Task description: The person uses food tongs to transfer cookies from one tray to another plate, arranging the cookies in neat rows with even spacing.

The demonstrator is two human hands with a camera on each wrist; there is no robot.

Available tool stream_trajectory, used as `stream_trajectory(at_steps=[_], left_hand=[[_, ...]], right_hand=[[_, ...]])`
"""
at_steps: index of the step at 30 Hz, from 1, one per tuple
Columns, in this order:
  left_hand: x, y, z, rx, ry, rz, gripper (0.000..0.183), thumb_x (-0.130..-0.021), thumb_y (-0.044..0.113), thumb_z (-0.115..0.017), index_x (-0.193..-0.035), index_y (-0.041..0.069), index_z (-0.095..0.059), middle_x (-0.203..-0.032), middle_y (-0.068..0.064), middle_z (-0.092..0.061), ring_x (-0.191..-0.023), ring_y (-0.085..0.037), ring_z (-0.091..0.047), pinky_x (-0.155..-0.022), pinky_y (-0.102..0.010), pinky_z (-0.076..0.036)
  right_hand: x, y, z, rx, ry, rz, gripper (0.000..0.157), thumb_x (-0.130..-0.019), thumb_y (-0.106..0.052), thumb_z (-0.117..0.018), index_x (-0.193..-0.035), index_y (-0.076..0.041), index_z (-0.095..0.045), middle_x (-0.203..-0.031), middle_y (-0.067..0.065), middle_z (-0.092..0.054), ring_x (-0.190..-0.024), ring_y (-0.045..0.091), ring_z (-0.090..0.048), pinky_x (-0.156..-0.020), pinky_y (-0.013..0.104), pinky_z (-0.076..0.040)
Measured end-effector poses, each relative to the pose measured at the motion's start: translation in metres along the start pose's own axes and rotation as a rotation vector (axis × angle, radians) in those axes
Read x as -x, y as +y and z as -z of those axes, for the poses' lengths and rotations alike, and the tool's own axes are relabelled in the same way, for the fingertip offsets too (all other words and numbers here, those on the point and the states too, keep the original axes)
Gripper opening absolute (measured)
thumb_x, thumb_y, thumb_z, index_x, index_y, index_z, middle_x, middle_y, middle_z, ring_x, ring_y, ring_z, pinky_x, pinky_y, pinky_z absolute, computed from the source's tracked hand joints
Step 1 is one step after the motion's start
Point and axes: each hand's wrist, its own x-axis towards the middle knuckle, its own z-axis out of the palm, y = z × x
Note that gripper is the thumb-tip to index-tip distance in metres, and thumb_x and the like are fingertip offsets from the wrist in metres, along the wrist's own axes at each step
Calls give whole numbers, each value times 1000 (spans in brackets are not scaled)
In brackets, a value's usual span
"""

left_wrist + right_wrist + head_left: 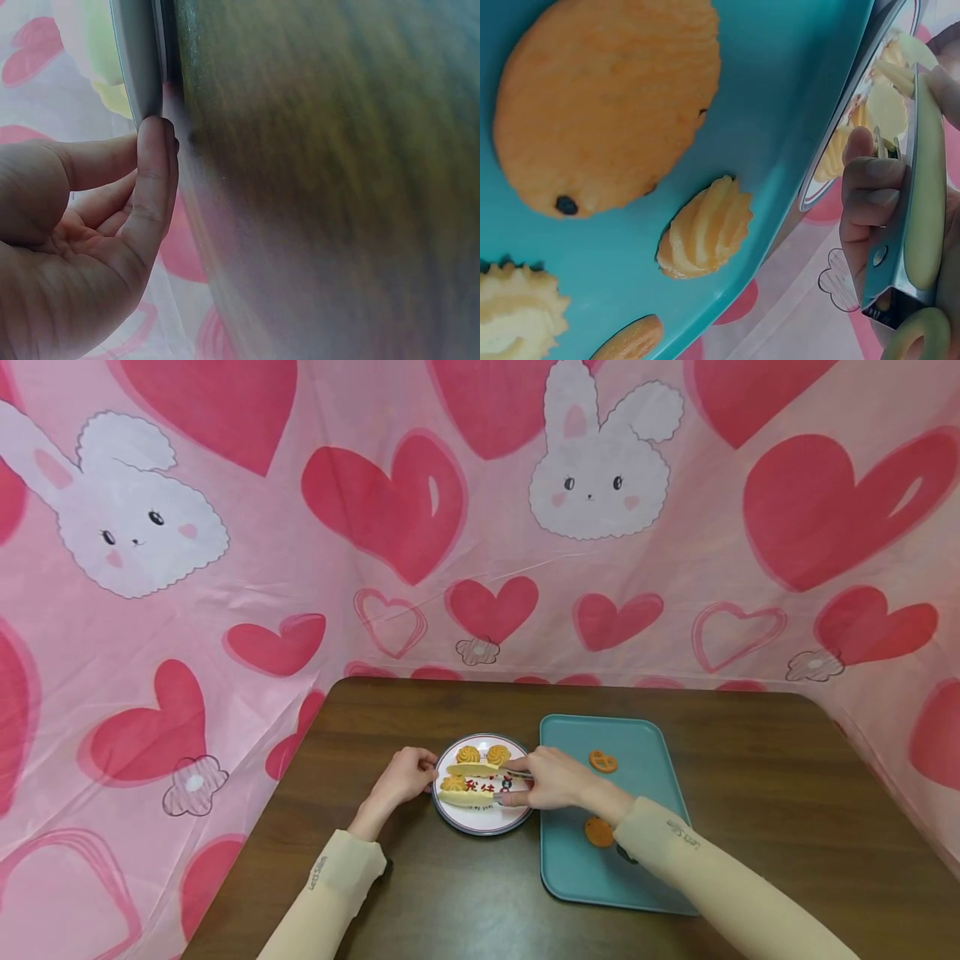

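My left hand [405, 774] holds the left rim of a round white plate [480, 827] between thumb and fingers. Over the plate my right hand [558, 777] grips metal food tongs [926, 202] with pale yellow-green covering. The tong arms are spread apart, their tips at the plate's left part. Between those tips lies a swirl butter cookie [453, 783]; whether they press on it I cannot tell. Two more swirl cookies, a left one [468, 755] and a right one [498, 755], sit along the plate's far side. Red characters and a small cartoon figure decorate the plate.
A teal tray [663, 768] stands right of the plate, under my right forearm. It bears a pretzel [603, 762], a large round cookie [599, 832] and, in the right wrist view, a swirl cookie [705, 229]. Pink heart-patterned cloth [480, 552] hangs behind the wooden table [787, 793].
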Motion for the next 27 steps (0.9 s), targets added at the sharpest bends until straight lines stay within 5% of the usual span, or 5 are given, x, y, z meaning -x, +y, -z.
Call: stream_trajectory(at_steps=[17, 27], left_hand=[[1, -3, 0, 3, 2, -17, 23, -92, 1, -68, -113, -8, -67, -83, -10, -64, -66, -17, -65, -64, -32, -58], [2, 0, 1, 12, 3, -1, 24, -92, 2, -68, -114, -7, -67, -84, -10, -63, -67, -18, -64, -65, -32, -59]], right_hand=[[11, 1, 21, -52, 51, 20, 69, -83, -56, -74, -134, -10, -65, -48, -10, -28, -43, 8, -23, -47, 26, -22], [29, 18, 45, -54, 90, -12, 68, -83, -54, -74, -134, -10, -64, -54, -7, -45, -44, 8, -34, -44, 26, -27]])
